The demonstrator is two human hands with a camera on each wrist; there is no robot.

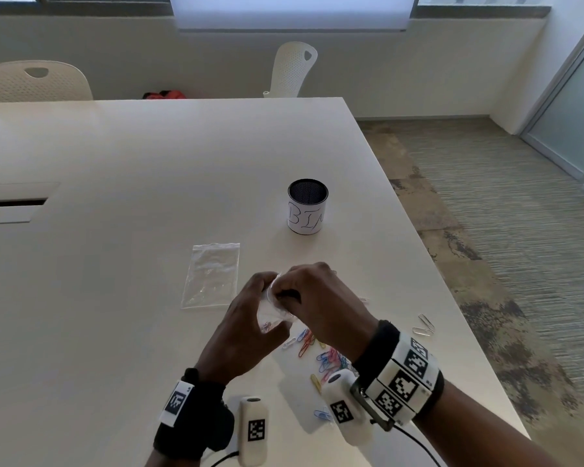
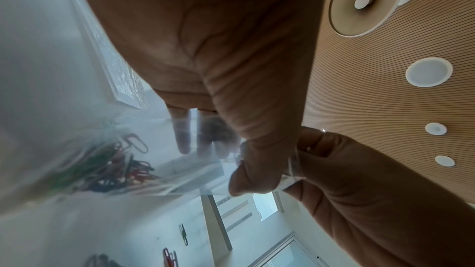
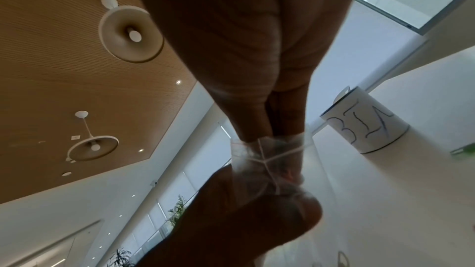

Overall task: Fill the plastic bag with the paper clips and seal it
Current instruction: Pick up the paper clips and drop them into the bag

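Note:
A small clear plastic bag [image 1: 273, 313] with coloured paper clips [image 2: 107, 161] in its bottom hangs between my two hands just above the table. My left hand [image 1: 265, 293] pinches the bag's top strip between thumb and fingers. My right hand [image 1: 292, 291] pinches the same strip right beside it; in the right wrist view the strip [image 3: 267, 153] is crumpled between the fingertips. Loose coloured paper clips [image 1: 322, 353] lie scattered on the table under my right wrist. Whether the strip is sealed is hidden by the fingers.
A second, empty clear bag [image 1: 213, 274] lies flat to the left of my hands. A black mesh cup labelled BIN [image 1: 307, 207] stands behind them. Two white clips [image 1: 423, 325] lie near the table's right edge [image 1: 452, 298]. Chairs stand beyond the far edge.

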